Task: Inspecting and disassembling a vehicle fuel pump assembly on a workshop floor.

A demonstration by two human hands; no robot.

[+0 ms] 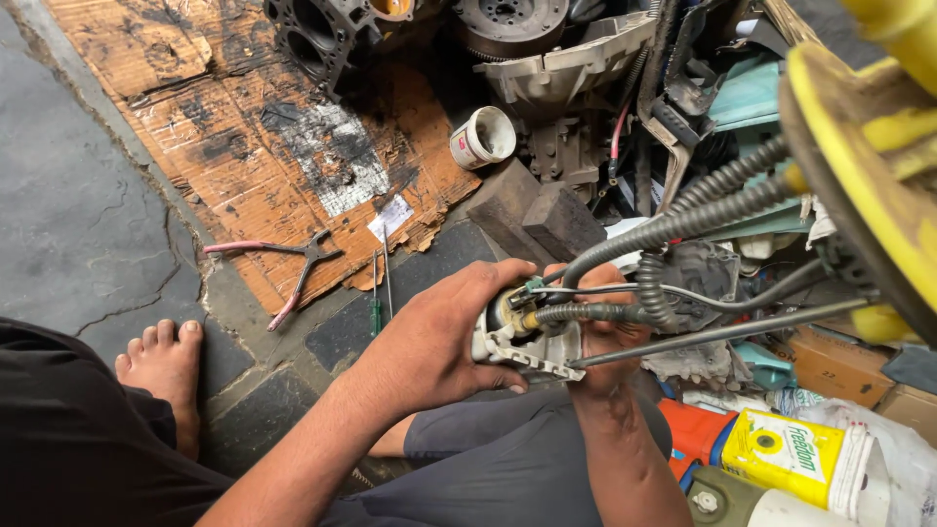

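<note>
A white pump housing [522,342] with grey corrugated hoses [673,226] sits over the lap, mostly hidden. The left hand [434,337] clenches around it; the right hand [605,337] grasps its far side. Pliers [283,268] lie on cardboard [244,127].

Stone floor [78,224] carries stained cardboard [254,137], pliers [288,268], screwdriver [375,303].

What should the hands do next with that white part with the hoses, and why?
Probably keep the left hand gripping the white part while the right hand wiggles the ribbed hose loose: both hands clasp it, and the hose is plugged into its top.
</note>
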